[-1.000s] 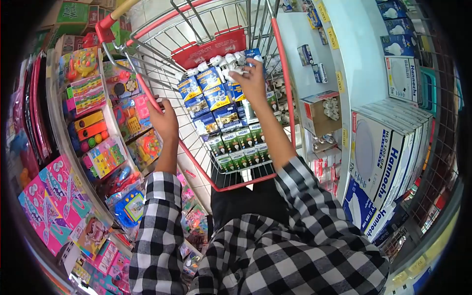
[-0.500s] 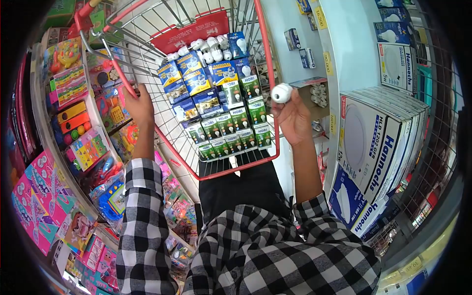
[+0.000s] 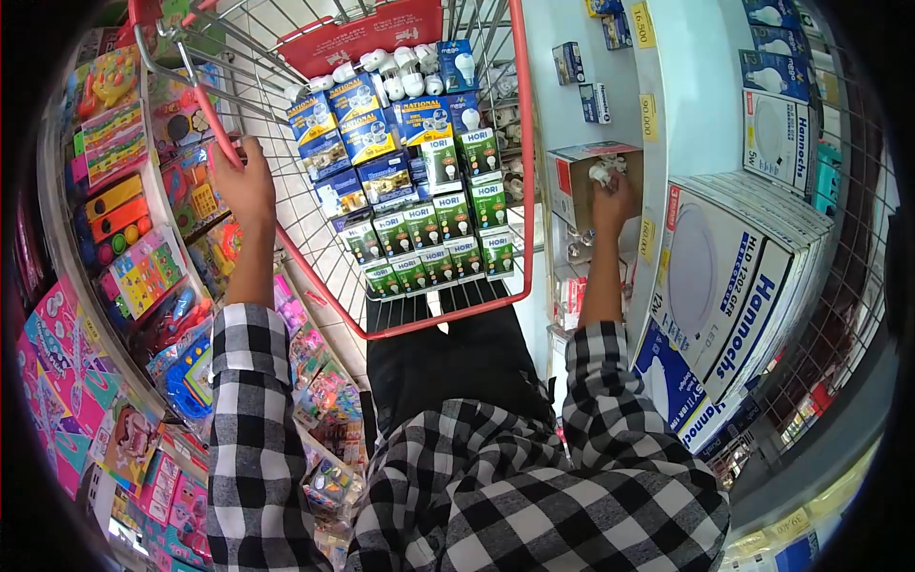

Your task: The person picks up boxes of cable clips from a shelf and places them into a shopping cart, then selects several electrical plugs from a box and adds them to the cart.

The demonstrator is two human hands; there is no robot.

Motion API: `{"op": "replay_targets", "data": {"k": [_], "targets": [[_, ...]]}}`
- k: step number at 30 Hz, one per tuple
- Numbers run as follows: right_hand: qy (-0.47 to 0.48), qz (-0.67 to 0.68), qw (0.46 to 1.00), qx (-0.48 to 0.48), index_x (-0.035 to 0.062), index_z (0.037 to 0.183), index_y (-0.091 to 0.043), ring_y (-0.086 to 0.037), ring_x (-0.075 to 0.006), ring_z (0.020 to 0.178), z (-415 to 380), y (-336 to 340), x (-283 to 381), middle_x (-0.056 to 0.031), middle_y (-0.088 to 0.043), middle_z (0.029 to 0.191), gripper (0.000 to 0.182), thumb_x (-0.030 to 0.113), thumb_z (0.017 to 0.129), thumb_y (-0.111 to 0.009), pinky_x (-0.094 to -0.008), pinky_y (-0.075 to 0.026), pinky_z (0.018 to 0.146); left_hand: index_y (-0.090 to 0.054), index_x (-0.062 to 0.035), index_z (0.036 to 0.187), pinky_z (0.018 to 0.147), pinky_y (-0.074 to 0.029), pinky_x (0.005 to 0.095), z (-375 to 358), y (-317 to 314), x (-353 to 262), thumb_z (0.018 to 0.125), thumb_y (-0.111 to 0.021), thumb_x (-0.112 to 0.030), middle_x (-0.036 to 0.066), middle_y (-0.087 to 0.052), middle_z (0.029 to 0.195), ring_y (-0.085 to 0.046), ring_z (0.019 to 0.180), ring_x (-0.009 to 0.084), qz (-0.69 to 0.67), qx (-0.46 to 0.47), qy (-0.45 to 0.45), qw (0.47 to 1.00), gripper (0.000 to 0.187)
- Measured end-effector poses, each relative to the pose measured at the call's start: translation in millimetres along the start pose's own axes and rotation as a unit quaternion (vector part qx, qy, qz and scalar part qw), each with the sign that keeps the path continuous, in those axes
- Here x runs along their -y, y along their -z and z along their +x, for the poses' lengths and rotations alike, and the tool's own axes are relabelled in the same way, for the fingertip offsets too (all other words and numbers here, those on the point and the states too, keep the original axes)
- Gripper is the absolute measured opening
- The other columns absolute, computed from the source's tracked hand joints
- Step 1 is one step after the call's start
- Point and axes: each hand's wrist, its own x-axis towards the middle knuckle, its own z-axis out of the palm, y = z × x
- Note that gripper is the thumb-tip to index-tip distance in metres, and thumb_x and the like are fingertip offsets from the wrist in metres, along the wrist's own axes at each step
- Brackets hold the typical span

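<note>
My left hand point(image 3: 250, 186) is wrapped round the red rail of a shopping cart point(image 3: 221, 129). On the right, my right hand point(image 3: 616, 202) reaches into an open cardboard box point(image 3: 575, 191) on the shelf. White fittings point(image 3: 606, 170) show at its fingertips; whether it grips one cannot be made out. Inside the cart stand rows of green HORI boxes point(image 3: 434, 268), with blue and yellow National boxes point(image 3: 366, 136) behind them. Loose white fittings point(image 3: 405, 74) lie at the far end of the cart, beside a blue bulb box point(image 3: 456, 67).
Colourful toy packs point(image 3: 143, 281) fill the shelf on the left. Large Hannochs boxes point(image 3: 724, 296) are stacked at the right. Small dark boxes point(image 3: 595, 103) stand on the white shelf, beyond the cardboard box. A wire mesh panel runs along the far right.
My right hand has moved from beside the cart's rail, where it held up a white fitting, to the cardboard box. The cart appears slightly further left and up in view.
</note>
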Motion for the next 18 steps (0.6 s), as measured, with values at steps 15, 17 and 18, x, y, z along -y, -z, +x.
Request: {"op": "replay_targets", "data": {"k": [15, 17, 18], "targets": [[0.047, -0.156, 0.987, -0.004, -0.0100, 0.122, -0.053, -0.041, -0.0477, 0.129, 23.6, -43.1, 9.4, -0.0345, -0.042, 0.137, 0.051, -0.002, 0.072, -0.063, -0.0487, -0.034, 0.112, -0.057, -0.0038, 0.099, 0.049, -0.040, 0.0238, 0.5, -2.9, 6.9, 0.094, -0.062, -0.023, 0.003, -0.063, 0.074, -0.051, 0.055, 0.0066, -0.069, -0.005, -0.024, 0.997, 0.021], [0.033, -0.150, 0.988, -0.002, -0.0104, 0.123, -0.052, -0.040, -0.0481, 0.131, 23.7, -44.7, 10.1, -0.0349, -0.041, 0.138, 0.052, -0.003, 0.072, -0.063, -0.0483, -0.033, 0.113, -0.055, 0.0009, 0.095, 0.071, -0.051, 0.0336, -1.6, 0.0, -1.2, 0.090, -0.060, -0.022, 0.012, -0.065, 0.081, -0.066, 0.073, 0.0198, -0.063, 0.013, 0.014, 0.998, 0.024], [0.019, -0.143, 0.990, -0.004, -0.0108, 0.124, -0.052, -0.038, -0.0486, 0.132, 24.5, -46.3, 8.3, -0.0354, -0.041, 0.138, 0.053, -0.003, 0.072, -0.062, -0.0480, -0.032, 0.115, -0.055, 0.0009, 0.095, 0.071, -0.051, 0.0336, -2.1, -0.1, -2.1, 0.090, -0.060, -0.022, 0.012, -0.065, 0.081, -0.066, 0.073, 0.0198, -0.062, 0.012, 0.015, 0.998, 0.024]]}}
